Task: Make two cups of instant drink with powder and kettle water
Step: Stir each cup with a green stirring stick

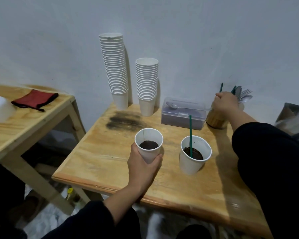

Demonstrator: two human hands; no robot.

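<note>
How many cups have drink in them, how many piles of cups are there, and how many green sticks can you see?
Cups with drink: 2, one held by the left hand, one standing free
Cup piles: 2, tall and short
Green sticks: 3, one in a cup, two by the right hand
Total: 7

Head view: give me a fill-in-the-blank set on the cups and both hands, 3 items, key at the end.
1. The left hand holds the paper cup that has no ____ in it.
2. The right hand reaches into the wooden utensil holder, closing on a green ____.
3. The clear spoon rests on the closed lid of the plastic ____.

Missing words: stirrer; stirrer; box
</note>
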